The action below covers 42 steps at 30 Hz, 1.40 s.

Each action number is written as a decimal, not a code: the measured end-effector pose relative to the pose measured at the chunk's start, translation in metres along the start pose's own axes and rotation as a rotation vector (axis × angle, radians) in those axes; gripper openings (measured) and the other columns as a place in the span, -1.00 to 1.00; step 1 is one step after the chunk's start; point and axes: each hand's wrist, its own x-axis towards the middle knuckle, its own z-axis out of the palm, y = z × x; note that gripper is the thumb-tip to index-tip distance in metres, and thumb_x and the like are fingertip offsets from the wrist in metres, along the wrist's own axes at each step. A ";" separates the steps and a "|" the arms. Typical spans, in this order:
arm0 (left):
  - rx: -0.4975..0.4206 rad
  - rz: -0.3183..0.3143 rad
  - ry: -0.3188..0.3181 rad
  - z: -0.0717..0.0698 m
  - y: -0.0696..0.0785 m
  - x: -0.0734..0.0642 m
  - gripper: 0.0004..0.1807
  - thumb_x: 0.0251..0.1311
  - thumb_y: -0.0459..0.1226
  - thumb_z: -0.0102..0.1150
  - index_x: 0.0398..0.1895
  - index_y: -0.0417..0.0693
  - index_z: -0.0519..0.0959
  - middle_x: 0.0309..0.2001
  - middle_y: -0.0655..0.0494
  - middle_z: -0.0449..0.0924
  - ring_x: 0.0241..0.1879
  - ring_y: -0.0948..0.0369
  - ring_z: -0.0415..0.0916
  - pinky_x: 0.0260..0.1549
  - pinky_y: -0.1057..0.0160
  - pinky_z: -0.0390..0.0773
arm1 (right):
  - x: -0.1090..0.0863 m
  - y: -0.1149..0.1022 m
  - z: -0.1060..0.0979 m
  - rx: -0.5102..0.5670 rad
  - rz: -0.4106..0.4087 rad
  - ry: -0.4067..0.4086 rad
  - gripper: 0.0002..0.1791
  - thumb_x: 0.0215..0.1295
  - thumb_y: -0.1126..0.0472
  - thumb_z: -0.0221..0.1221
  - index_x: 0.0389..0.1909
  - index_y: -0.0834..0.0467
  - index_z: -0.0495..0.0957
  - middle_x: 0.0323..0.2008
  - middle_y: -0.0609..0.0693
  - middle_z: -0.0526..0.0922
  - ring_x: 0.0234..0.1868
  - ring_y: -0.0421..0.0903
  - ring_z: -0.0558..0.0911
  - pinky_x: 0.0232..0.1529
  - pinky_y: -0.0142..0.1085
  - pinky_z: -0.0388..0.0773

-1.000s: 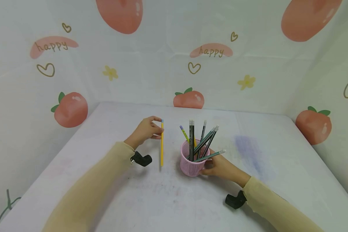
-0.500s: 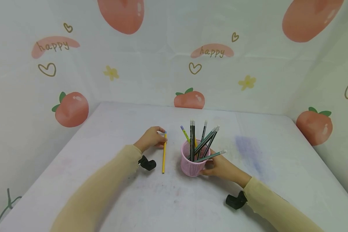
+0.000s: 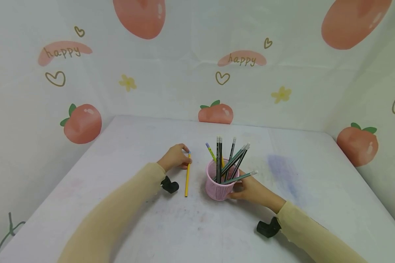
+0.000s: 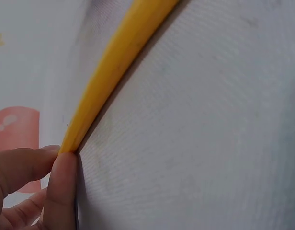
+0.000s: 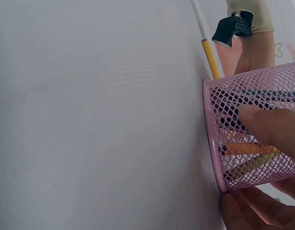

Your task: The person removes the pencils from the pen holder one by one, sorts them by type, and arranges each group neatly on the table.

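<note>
In the head view, a yellow pencil [image 3: 187,182] with a light blue end lies along the table left of the middle. My left hand [image 3: 175,157] pinches it near that far end. The left wrist view shows the thumb and a fingertip on the pencil [image 4: 109,79], with its shadow right along it on the tabletop. A pink mesh pencil cup [image 3: 216,191] stands upright to the right, and my right hand [image 3: 255,191] grips its right side. In the right wrist view, fingers and thumb lie around the mesh cup [image 5: 214,139].
Several black and dark green pencils [image 3: 219,157] lean in the cup, one tilted far right. A yellow-green pencil [image 3: 211,151] with a purple end is among them. The white table [image 3: 171,230] meets a printed backdrop [image 3: 171,65] behind and at both sides.
My left hand has come nearer and slightly right, lowering the yellow pencil from a raised position down onto the table. The right hand and the cup have stayed in place.
</note>
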 end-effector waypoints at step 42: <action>-0.082 0.063 0.020 -0.015 0.007 -0.011 -0.56 0.22 -0.33 0.21 0.17 -0.18 0.42 -0.19 -0.09 0.63 -0.40 0.20 0.62 -0.38 0.30 0.70 | -0.001 0.002 0.000 -0.016 0.023 0.005 -0.03 0.06 0.31 0.40 0.45 0.27 0.06 0.30 0.21 0.39 0.24 0.17 0.48 0.19 -0.11 0.54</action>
